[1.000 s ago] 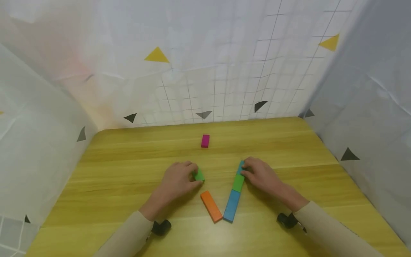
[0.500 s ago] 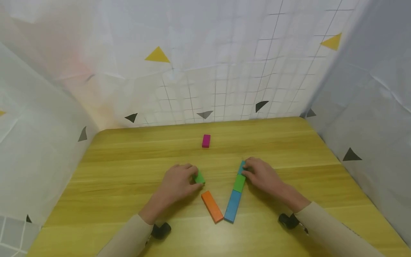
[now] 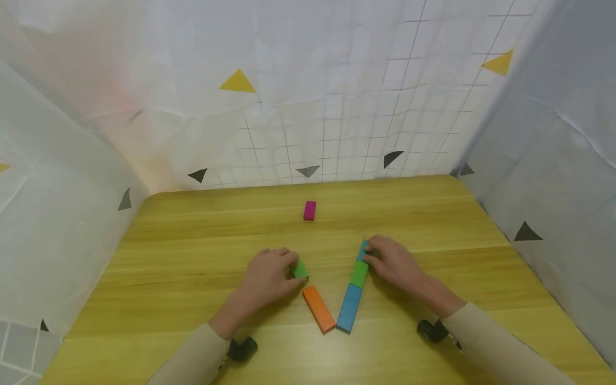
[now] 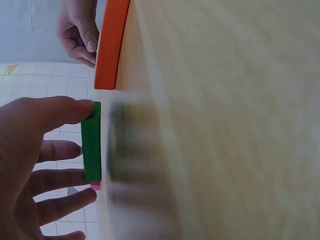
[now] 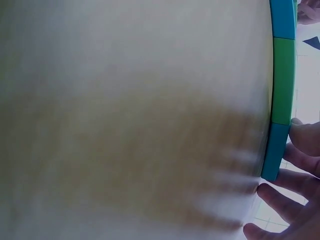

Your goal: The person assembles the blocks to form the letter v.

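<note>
My left hand (image 3: 267, 278) holds a green block (image 3: 300, 270) between thumb and fingers; in the left wrist view this block (image 4: 91, 142) lies lengthwise between thumb and fingertips. Just beyond its near end is an orange block (image 3: 318, 310), with a small gap between them. The orange block's near corner meets a long blue block (image 3: 349, 309), forming a V. Up the right arm of the V, a second green block (image 3: 359, 274) and a shorter blue block (image 3: 363, 249) follow end to end. My right hand (image 3: 394, 262) pinches that far blue block, partly covering it.
A small magenta block (image 3: 310, 210) lies farther back on the wooden table (image 3: 192, 224). White sheets with grid lines and triangles enclose the back and both sides. A dark wrist camera (image 3: 242, 349) sits under the left cuff, another (image 3: 432, 331) under the right.
My left hand has slid the green block slightly nearer to me, narrowing the gap to the orange block. The right hand and its row of blocks stay in place.
</note>
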A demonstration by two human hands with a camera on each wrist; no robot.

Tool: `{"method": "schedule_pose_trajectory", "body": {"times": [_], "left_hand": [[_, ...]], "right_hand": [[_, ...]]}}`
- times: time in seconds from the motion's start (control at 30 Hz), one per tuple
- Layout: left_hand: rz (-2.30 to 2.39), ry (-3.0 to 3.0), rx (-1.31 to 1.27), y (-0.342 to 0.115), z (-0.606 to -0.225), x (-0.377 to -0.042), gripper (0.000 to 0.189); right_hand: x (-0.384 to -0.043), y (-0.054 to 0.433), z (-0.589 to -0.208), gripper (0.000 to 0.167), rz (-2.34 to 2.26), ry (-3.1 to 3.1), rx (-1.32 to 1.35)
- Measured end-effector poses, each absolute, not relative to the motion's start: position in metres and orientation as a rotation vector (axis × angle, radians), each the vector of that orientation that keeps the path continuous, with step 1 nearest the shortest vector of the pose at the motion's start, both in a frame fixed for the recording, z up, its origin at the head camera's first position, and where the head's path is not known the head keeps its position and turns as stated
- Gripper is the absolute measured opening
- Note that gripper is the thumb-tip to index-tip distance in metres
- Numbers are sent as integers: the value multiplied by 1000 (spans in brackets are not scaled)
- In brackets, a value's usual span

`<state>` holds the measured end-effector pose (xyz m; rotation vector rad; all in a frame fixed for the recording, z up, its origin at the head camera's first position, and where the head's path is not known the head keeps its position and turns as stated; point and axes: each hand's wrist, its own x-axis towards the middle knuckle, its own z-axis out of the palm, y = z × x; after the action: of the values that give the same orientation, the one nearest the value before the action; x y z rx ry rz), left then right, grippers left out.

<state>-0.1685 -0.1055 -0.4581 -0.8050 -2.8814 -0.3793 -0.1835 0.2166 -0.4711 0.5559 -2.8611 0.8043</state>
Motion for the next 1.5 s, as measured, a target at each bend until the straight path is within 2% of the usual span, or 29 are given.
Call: {"method": "schedule_pose_trajectory", "body": {"times": [0.7,1.0,1.5], "left_hand": [[-365,-2900,-812,-106,-459,-166,31],[-423,-2858,-841,-107,-459,-168,21],[-448,-2864,-823,-104,-458,-165,21]], "right_hand": [[-184,216,-470,6,820,-2877,556],[-184,215,-468,7,805,-2887,552],[-186,217,-470,6,812,-2876,558]]}}
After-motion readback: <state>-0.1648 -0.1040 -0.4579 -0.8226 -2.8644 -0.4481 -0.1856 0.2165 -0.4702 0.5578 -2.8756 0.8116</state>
